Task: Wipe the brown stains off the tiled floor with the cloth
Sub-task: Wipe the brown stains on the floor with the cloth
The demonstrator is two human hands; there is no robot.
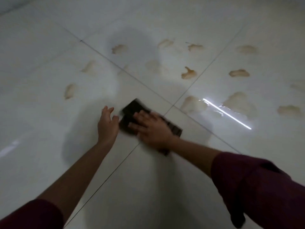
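A dark brown folded cloth (132,109) lies flat on the glossy white tiled floor (49,129), near where four tiles meet. My right hand (151,128) presses flat on top of the cloth with fingers spread, and it is blurred. My left hand (107,124) rests beside the cloth's left edge, fingers apart, its thumb at the cloth's edge. Several brown stains dot the tiles beyond the cloth, for example a dark stain (189,73), another stain (239,73), a stain on the left (69,90) and a large pale stain (193,104) close to the cloth's right.
Dark grout lines (105,57) cross the floor and meet just right of the cloth. A bright strip of reflected light (227,114) lies on the right tile. My shadow darkens the floor around both arms. Maroon sleeves cover my upper arms.
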